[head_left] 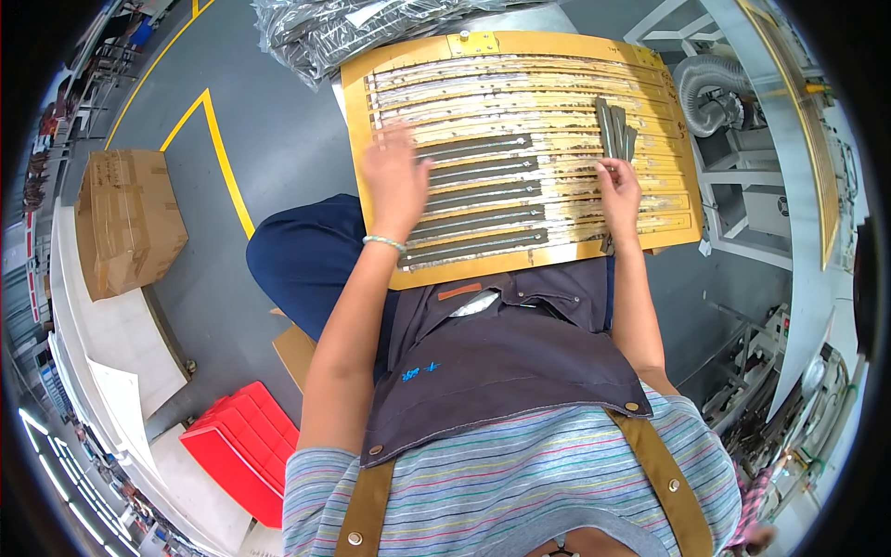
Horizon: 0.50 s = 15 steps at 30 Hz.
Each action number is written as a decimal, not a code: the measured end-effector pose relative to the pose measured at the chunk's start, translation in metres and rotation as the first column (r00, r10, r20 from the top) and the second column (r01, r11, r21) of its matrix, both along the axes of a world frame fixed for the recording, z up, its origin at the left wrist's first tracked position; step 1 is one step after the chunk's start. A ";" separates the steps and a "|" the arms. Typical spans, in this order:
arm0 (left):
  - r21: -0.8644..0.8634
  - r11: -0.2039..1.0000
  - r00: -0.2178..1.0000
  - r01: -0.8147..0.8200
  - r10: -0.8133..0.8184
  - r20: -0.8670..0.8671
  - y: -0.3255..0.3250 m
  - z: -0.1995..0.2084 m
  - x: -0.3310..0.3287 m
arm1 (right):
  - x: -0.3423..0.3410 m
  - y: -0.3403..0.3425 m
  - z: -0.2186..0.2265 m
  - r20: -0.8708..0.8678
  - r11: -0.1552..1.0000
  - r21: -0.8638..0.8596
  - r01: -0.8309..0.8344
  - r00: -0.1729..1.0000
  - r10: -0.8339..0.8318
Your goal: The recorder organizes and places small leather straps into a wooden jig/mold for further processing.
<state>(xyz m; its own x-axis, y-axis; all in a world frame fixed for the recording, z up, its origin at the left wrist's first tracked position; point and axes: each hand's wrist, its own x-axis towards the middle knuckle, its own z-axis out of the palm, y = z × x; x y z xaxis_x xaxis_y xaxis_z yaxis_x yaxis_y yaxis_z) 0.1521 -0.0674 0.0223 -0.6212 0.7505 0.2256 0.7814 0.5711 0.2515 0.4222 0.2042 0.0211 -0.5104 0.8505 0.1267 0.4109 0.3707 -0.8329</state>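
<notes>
A yellow slotted board (520, 46) lies in front of me, with several long grey strips (483, 169) seated in its lower grooves. My left hand (394, 181) rests flat, fingers spread, on the left ends of those strips. My right hand (620, 190) sits at the right side of the board, fingertips pinching the end of a strip in a groove. Just above that hand a small loose bundle of grey strips (615, 125) lies across the board. The upper grooves show pale residue and hold no strips.
A pile of bagged grey strips (325, 28) lies beyond the board's far left corner. A cardboard box (130, 218) sits on a white bench at left, a red bin (243, 450) on the floor below. A grey hose (710, 88) and white frames stand at right.
</notes>
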 end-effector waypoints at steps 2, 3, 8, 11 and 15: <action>0.127 0.946 0.954 -0.297 0.290 0.073 -0.023 -0.010 -0.015 | 0.014 0.006 -0.006 -0.024 0.997 -0.068 0.043 0.999 -0.045; 0.122 0.891 0.892 -0.438 0.414 0.179 -0.031 -0.017 -0.023 | 0.017 0.008 -0.009 -0.042 0.992 -0.116 0.053 0.997 -0.058; 0.022 0.822 0.725 -0.569 0.489 0.485 -0.027 -0.039 -0.040 | 0.021 0.007 -0.011 -0.079 0.994 -0.098 0.047 0.995 -0.055; 0.105 0.810 0.630 -0.577 0.359 0.688 -0.031 -0.039 -0.044 | 0.015 0.005 0.000 -0.089 1.000 -0.003 0.006 0.996 -0.006; 0.079 0.772 0.592 -0.631 0.413 0.692 -0.018 -0.022 -0.033 | 0.026 0.018 0.005 -0.029 0.994 -0.007 0.107 0.994 -0.107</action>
<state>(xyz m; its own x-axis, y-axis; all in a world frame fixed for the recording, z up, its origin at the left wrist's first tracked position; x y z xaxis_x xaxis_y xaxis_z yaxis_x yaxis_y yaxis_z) 0.1192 -0.0856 0.0006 -0.9545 0.2134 -0.2085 -0.0238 0.6421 0.7662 0.4485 0.2225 0.0260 -0.4126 0.9007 0.1358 0.4231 0.3215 -0.8471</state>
